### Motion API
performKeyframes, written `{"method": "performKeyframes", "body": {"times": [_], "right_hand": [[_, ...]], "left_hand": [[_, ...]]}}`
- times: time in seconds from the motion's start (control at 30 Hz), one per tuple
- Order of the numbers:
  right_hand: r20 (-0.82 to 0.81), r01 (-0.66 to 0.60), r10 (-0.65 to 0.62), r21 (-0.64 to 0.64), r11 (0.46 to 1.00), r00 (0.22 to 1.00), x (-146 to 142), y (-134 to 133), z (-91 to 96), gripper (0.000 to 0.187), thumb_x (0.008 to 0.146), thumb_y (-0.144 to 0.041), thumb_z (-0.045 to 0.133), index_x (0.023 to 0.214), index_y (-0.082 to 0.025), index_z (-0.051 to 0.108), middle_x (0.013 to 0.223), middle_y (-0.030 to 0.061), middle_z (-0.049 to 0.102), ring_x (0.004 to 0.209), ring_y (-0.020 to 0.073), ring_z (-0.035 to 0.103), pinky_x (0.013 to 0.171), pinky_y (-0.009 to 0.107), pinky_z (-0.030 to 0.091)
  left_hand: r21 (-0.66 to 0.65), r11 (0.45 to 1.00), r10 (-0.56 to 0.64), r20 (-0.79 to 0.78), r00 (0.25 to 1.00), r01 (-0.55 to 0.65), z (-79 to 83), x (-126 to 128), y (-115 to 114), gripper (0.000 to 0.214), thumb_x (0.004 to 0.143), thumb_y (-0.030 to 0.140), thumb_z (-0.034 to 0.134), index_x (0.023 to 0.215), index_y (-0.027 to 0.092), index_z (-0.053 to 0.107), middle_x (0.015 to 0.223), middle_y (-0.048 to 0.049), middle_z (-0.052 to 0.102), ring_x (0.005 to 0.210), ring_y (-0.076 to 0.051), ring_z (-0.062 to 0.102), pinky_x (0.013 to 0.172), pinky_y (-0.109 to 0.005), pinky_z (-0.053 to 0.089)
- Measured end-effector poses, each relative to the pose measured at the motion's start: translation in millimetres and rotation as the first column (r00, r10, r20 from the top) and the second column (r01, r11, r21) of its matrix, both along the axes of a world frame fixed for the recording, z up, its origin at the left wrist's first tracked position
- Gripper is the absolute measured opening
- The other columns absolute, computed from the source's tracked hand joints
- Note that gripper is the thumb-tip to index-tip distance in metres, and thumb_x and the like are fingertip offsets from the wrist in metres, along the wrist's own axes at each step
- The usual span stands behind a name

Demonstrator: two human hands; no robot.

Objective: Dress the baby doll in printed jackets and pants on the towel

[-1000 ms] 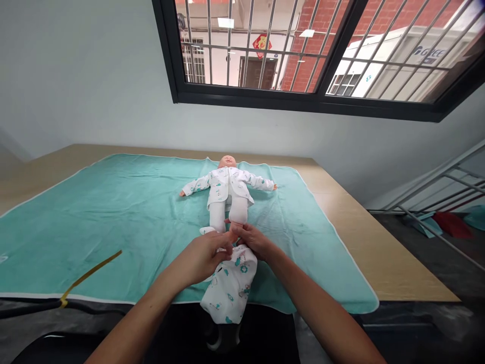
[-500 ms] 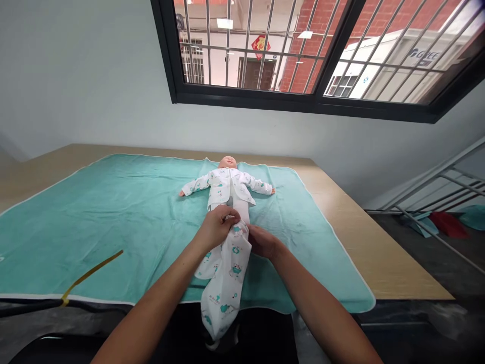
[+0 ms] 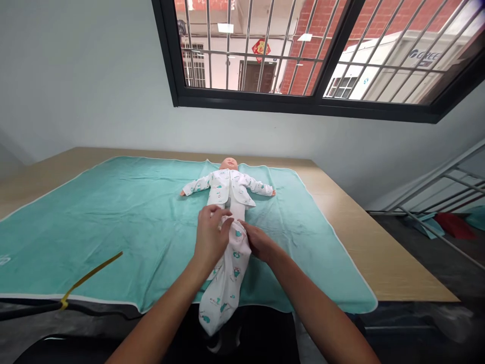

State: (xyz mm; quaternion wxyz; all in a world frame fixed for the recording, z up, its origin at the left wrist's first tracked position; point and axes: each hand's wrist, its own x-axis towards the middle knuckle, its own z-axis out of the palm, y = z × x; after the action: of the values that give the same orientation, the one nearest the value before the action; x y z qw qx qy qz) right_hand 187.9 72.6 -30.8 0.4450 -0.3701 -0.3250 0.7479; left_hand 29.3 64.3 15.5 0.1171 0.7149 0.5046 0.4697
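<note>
A baby doll (image 3: 229,164) lies on its back, arms spread, in a white printed jacket (image 3: 219,189) that hangs apart at the front. White printed baby trousers (image 3: 235,260) cover its lower legs, and one trouser leg droops past the near edge. My left hand (image 3: 212,233) is over the upper edge of the trousers, its thumb and fingers a little apart with no cloth visibly gripped. My right hand (image 3: 259,242) grips the right side of the trousers near the doll's leg; some of its fingers are hidden by the cloth.
A teal blanket (image 3: 151,227) with white edging covers much of the wooden table (image 3: 379,253). A yellow tie (image 3: 91,273) sticks up from a black bar at the front left. A barred window (image 3: 250,50) is behind, and a metal rack (image 3: 428,197) stands right.
My left hand has shifted left and loosened from its pinch on the trousers' edge. My right hand has moved slightly left and up along the trousers. The drooping trouser leg has risen slightly.
</note>
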Motion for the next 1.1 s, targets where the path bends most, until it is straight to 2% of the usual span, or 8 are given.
{"method": "performKeyframes", "body": {"times": [0.13, 0.27, 0.4, 0.5, 0.73, 0.87, 1.0, 1.1], "right_hand": [[0.029, -0.019, 0.017, 0.052, 0.998, 0.999, -6.0, -1.8, 7.5, 0.04, 0.082, -0.051, 0.069, 0.093, -0.013, 0.071, 0.087, 0.0069, 0.071, 0.076, 0.0186, 0.062, 0.074, 0.029, 0.05], [0.239, -0.001, -0.041, 0.173, 0.985, 0.97, -8.1, -1.3, 3.1, 0.046, 0.087, -0.06, 0.057, 0.087, -0.016, 0.069, 0.081, 0.0035, 0.068, 0.072, 0.0171, 0.059, 0.071, 0.028, 0.047], [0.685, 0.045, -0.384, 0.457, 0.888, 0.62, -2.3, 6.5, 4.6, 0.061, 0.09, -0.066, 0.044, 0.053, -0.018, 0.048, 0.052, -0.0021, 0.044, 0.054, 0.0121, 0.041, 0.055, 0.026, 0.029], [0.702, 0.095, -0.614, 0.627, 0.773, 0.361, 0.9, 25.5, 15.6, 0.063, 0.091, -0.065, 0.042, 0.049, -0.019, 0.034, 0.049, -0.0034, 0.033, 0.052, 0.0111, 0.031, 0.053, 0.028, 0.021], [0.659, 0.103, -0.74, 0.734, 0.672, 0.133, -19.8, 86.6, 22.7, 0.059, 0.092, -0.057, 0.047, 0.048, -0.02, 0.033, 0.048, -0.0038, 0.036, 0.051, 0.0119, 0.024, 0.054, 0.029, 0.019], [0.653, 0.152, -0.741, 0.726, 0.671, 0.155, -20.7, 90.2, 12.6, 0.059, 0.093, -0.056, 0.047, 0.048, -0.02, 0.033, 0.048, -0.0038, 0.034, 0.051, 0.0119, 0.025, 0.054, 0.029, 0.019], [0.609, 0.186, -0.735, 0.719, 0.67, 0.297, -14.1, 87.1, 13.1, 0.058, 0.093, -0.056, 0.045, 0.049, -0.02, 0.031, 0.049, -0.0041, 0.031, 0.052, 0.0112, 0.028, 0.054, 0.028, 0.022], [0.557, 0.255, -0.712, 0.681, 0.686, 0.429, -10.3, 90.1, 13.9, 0.056, 0.091, -0.057, 0.046, 0.051, -0.021, 0.031, 0.052, -0.0041, 0.031, 0.054, 0.0111, 0.03, 0.053, 0.026, 0.026]], "left_hand": [[-0.166, 0.984, -0.059, -0.008, 0.998, 0.057, -5.3, 1.3, -43.1, 0.02, 0.093, 0.035, 0.055, 0.107, 0.022, 0.062, 0.1, -0.0062, 0.06, 0.094, -0.022, 0.06, 0.084, -0.038, 0.051], [-0.176, 0.983, -0.05, -0.033, 0.998, 0.044, -17.0, 9.3, -48.0, 0.026, 0.089, 0.029, 0.058, 0.114, 0.021, 0.061, 0.104, -0.0071, 0.058, 0.092, -0.021, 0.062, 0.082, -0.036, 0.053], [-0.136, 0.991, -0.013, 0.007, 1.0, 0.014, -21.9, 9.9, -39.0, 0.02, 0.079, 0.013, 0.06, 0.097, 0.019, 0.065, 0.094, -0.0053, 0.055, 0.082, -0.018, 0.061, 0.078, -0.033, 0.054], [-0.159, 0.987, 0.012, 0.019, 1.0, -0.009, -19.9, 6.7, -38.4, 0.019, 0.076, 0.013, 0.06, 0.093, 0.019, 0.065, 0.094, -0.0043, 0.056, 0.075, -0.016, 0.061, 0.073, -0.032, 0.054], [-0.133, 0.988, 0.073, -0.048, 0.996, -0.078, -16.1, 5.0, -32.7, 0.004, 0.081, 0.02, 0.061, 0.084, 0.02, 0.057, 0.086, -0.0022, 0.057, 0.075, -0.017, 0.059, 0.072, -0.03, 0.049], [-0.198, 0.976, 0.068, -0.116, 0.991, -0.09, -17.7, 1.8, -31.3, 0.005, 0.085, 0.024, 0.059, 0.082, 0.02, 0.055, 0.085, -0.0019, 0.059, 0.076, -0.017, 0.058, 0.07, -0.029, 0.047], [-0.201, 0.976, 0.045, -0.168, 0.985, -0.079, -8.8, -2.7, -13.7, 0.014, 0.089, 0.033, 0.057, 0.097, 0.023, 0.062, 0.095, -0.0038, 0.063, 0.088, -0.02, 0.061, 0.075, -0.031, 0.047], [-0.205, 0.979, -0.035, -0.217, 0.975, -0.01, -1.5, -4.8, 20.3, 0.044, 0.082, 0.035, 0.067, 0.123, 0.022, 0.059, 0.116, -0.0091, 0.064, 0.106, -0.025, 0.06, 0.088, -0.035, 0.046]]}}
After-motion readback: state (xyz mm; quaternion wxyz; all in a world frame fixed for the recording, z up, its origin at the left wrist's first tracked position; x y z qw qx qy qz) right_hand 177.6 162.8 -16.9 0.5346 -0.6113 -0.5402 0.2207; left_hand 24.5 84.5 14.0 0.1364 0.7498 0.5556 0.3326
